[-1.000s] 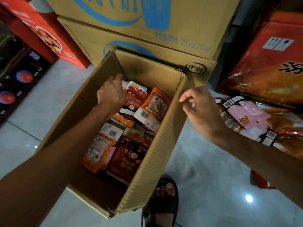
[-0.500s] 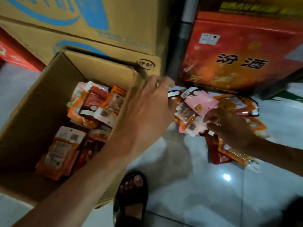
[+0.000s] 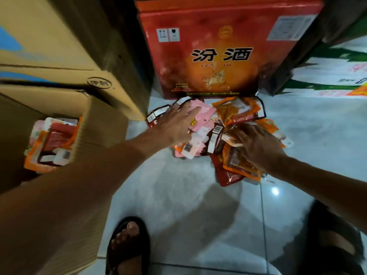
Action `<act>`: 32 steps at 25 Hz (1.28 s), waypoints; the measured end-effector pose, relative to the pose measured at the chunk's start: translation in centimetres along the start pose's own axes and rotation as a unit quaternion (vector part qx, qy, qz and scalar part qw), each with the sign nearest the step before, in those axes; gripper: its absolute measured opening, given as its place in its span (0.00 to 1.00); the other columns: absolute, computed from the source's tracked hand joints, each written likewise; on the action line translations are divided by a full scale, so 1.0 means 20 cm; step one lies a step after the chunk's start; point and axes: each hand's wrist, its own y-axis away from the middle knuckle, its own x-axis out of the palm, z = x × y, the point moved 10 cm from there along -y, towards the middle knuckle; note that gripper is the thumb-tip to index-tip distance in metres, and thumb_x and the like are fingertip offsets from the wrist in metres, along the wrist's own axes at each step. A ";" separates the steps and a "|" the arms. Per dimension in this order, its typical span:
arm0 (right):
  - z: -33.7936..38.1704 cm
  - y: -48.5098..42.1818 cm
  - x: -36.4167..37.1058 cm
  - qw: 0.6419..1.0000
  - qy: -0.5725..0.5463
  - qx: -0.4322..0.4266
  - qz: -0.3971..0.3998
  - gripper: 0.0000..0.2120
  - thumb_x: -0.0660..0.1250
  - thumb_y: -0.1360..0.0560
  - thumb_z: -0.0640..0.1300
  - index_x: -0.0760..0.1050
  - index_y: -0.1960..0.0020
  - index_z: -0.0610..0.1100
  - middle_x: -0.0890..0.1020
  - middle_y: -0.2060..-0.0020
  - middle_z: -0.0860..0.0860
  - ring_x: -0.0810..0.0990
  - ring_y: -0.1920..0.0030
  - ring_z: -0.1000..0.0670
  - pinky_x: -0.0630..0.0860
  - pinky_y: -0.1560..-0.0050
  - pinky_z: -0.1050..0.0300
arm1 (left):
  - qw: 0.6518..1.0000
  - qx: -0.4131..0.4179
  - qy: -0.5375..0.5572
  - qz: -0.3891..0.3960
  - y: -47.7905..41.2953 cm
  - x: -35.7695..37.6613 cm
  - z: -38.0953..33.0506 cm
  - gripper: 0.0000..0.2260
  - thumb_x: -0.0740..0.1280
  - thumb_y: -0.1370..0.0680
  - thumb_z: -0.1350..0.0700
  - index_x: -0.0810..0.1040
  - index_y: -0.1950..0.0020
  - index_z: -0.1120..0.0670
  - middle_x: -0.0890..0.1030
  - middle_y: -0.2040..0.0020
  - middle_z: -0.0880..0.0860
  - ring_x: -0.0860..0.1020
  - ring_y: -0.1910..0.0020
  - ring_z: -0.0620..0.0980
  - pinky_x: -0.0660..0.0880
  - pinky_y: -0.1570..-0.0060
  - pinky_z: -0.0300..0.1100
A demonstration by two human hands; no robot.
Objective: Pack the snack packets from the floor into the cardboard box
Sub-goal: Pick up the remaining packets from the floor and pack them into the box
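Head view: both hands at the floor pile, box part filled.
The left hand (image 3: 174, 124), fingers straight and spread, holds nothing and lies on or just above a pink packet (image 3: 204, 114) at frame centre. The right hand (image 3: 256, 143) rests on orange packets to its right — whether its fingers grip one cannot be told. The cardboard box (image 3: 99, 132), at left, already holds packed packets (image 3: 55, 139). A heap of snack packets (image 3: 236, 112) remains on the floor (image 3: 178, 191) before a red carton (image 3: 218, 56) — the task seems roughly midway.

This looks like a shop storeroom: brown cartons (image 3: 49, 56) stacked one on another, a red printed carton (image 3: 218, 56) beside them, a printed sack (image 3: 327, 76) at the right, and many snack packets (image 3: 238, 112) heaped on the tiled floor (image 3: 198, 195).
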 end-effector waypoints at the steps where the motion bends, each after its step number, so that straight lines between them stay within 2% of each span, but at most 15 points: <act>1: 0.00 0.00 0.00 1.000 0.016 -0.004 -0.012 0.29 0.67 0.28 0.52 0.66 0.28 0.49 0.74 0.35 0.41 0.73 0.36 0.38 0.72 0.37 0.42 | 0.999 0.004 -0.037 0.018 -0.07 0.03 -0.02 0.41 0.69 0.26 0.53 0.50 0.19 0.47 0.52 0.19 0.57 0.55 0.22 0.64 0.57 0.25 0.58; 4: 0.02 0.03 -0.06 0.996 0.024 -0.041 -0.069 0.23 0.70 0.28 0.49 0.75 0.34 0.48 0.80 0.41 0.43 0.79 0.42 0.40 0.75 0.42 0.44 | 0.993 0.003 -0.106 0.044 -0.17 0.09 -0.08 0.39 0.68 0.25 0.56 0.49 0.20 0.46 0.52 0.20 0.62 0.57 0.25 0.71 0.60 0.28 0.62; 8: -0.02 0.12 -0.15 0.987 -0.002 -0.066 -0.150 0.15 0.67 0.27 0.48 0.81 0.42 0.47 0.83 0.43 0.46 0.81 0.43 0.42 0.75 0.42 0.46 | 0.982 0.045 -0.182 -0.024 -0.14 0.07 -0.13 0.31 0.62 0.22 0.59 0.54 0.20 0.53 0.63 0.24 0.64 0.66 0.28 0.65 0.70 0.34 0.59; 10: -0.02 0.15 -0.17 0.982 -0.017 -0.068 -0.174 0.15 0.64 0.26 0.49 0.81 0.42 0.48 0.82 0.42 0.48 0.81 0.43 0.43 0.75 0.42 0.48 | 0.982 0.063 -0.156 -0.091 -0.11 0.00 -0.12 0.30 0.62 0.22 0.63 0.58 0.21 0.52 0.69 0.26 0.60 0.70 0.29 0.61 0.71 0.33 0.56; 12: -0.03 0.17 -0.18 0.980 -0.037 -0.069 -0.184 0.15 0.63 0.25 0.49 0.81 0.42 0.49 0.83 0.42 0.50 0.81 0.43 0.45 0.75 0.42 0.49 | 0.977 0.073 -0.098 -0.172 -0.05 -0.13 -0.15 0.29 0.64 0.23 0.65 0.66 0.24 0.49 0.78 0.31 0.54 0.76 0.34 0.56 0.74 0.36 0.51; 14: -0.03 0.18 -0.18 0.979 -0.048 -0.063 -0.186 0.12 0.65 0.24 0.47 0.82 0.44 0.49 0.83 0.44 0.50 0.82 0.44 0.45 0.76 0.43 0.50 | 0.965 0.040 -0.022 -0.258 0.06 -0.32 -0.17 0.19 0.65 0.22 0.63 0.75 0.32 0.50 0.83 0.41 0.54 0.81 0.42 0.55 0.78 0.44 0.50; 16: -0.02 0.20 -0.20 0.975 -0.069 -0.056 -0.202 0.06 0.70 0.27 0.44 0.84 0.52 0.48 0.85 0.50 0.50 0.84 0.51 0.44 0.77 0.49 0.52 | 0.939 -0.032 0.085 -0.331 0.21 -0.47 -0.13 0.09 0.63 0.19 0.58 0.78 0.40 0.55 0.85 0.51 0.57 0.83 0.53 0.57 0.80 0.53 0.52; 18: -0.02 0.22 -0.20 0.972 -0.104 -0.035 -0.206 0.01 0.74 0.30 0.44 0.84 0.59 0.48 0.86 0.56 0.50 0.84 0.56 0.44 0.76 0.54 0.54 | 0.885 -0.095 0.273 -0.365 0.37 -0.48 -0.03 0.11 0.60 0.17 0.52 0.78 0.42 0.57 0.84 0.53 0.59 0.82 0.55 0.59 0.80 0.55 0.54; 21: -0.07 0.20 -0.15 0.968 -0.185 0.029 -0.169 0.08 0.74 0.32 0.55 0.82 0.64 0.51 0.84 0.61 0.53 0.81 0.61 0.51 0.69 0.60 0.61 | 0.764 -0.149 0.531 -0.335 0.50 -0.27 0.09 0.13 0.62 0.21 0.49 0.80 0.45 0.55 0.85 0.49 0.59 0.82 0.48 0.62 0.79 0.47 0.61; 23: -0.08 0.21 -0.20 0.955 -0.220 0.048 -0.193 0.08 0.71 0.28 0.55 0.82 0.60 0.51 0.84 0.59 0.53 0.78 0.60 0.54 0.66 0.61 0.62 | 0.683 -0.187 0.646 -0.285 0.55 -0.10 0.12 0.10 0.62 0.20 0.54 0.81 0.44 0.53 0.86 0.47 0.58 0.84 0.47 0.59 0.80 0.46 0.59; 26: -0.03 0.23 -0.40 0.942 -0.192 0.056 -0.268 0.12 0.60 0.21 0.52 0.79 0.52 0.47 0.83 0.59 0.48 0.80 0.59 0.46 0.67 0.58 0.56 | 0.595 -0.255 0.729 -0.224 0.60 0.11 0.15 0.12 0.60 0.17 0.58 0.79 0.37 0.56 0.86 0.45 0.56 0.84 0.49 0.55 0.80 0.57 0.49; 28: 0.00 0.22 -0.55 0.929 -0.213 0.089 -0.289 0.14 0.55 0.19 0.54 0.74 0.51 0.46 0.83 0.62 0.47 0.80 0.62 0.43 0.70 0.62 0.54 | 0.560 -0.269 0.758 -0.201 0.62 0.17 0.17 0.13 0.59 0.16 0.57 0.77 0.34 0.56 0.84 0.42 0.58 0.82 0.47 0.57 0.78 0.59 0.48; 29: 0.01 0.21 -0.60 0.918 -0.251 0.107 -0.286 0.14 0.54 0.18 0.54 0.72 0.51 0.46 0.82 0.63 0.48 0.80 0.63 0.43 0.71 0.63 0.53 | 0.548 -0.273 0.767 -0.192 0.63 0.19 0.18 0.14 0.58 0.16 0.57 0.77 0.33 0.56 0.84 0.41 0.58 0.82 0.45 0.57 0.80 0.55 0.50; 31: 0.08 0.15 -0.64 0.883 -0.378 0.108 -0.256 0.12 0.55 0.18 0.54 0.70 0.52 0.47 0.80 0.63 0.52 0.79 0.62 0.53 0.72 0.62 0.55 | 0.535 -0.275 0.778 -0.184 0.65 0.20 0.19 0.14 0.58 0.16 0.57 0.76 0.32 0.57 0.83 0.40 0.57 0.82 0.44 0.56 0.78 0.47 0.53; 32: 0.13 0.12 -0.64 0.863 -0.437 0.099 -0.235 0.11 0.57 0.18 0.52 0.71 0.53 0.47 0.78 0.63 0.54 0.77 0.63 0.60 0.72 0.62 0.62 | 0.536 -0.270 0.779 -0.182 0.66 0.20 0.18 0.14 0.58 0.16 0.57 0.76 0.33 0.58 0.84 0.43 0.57 0.82 0.47 0.55 0.77 0.47 0.52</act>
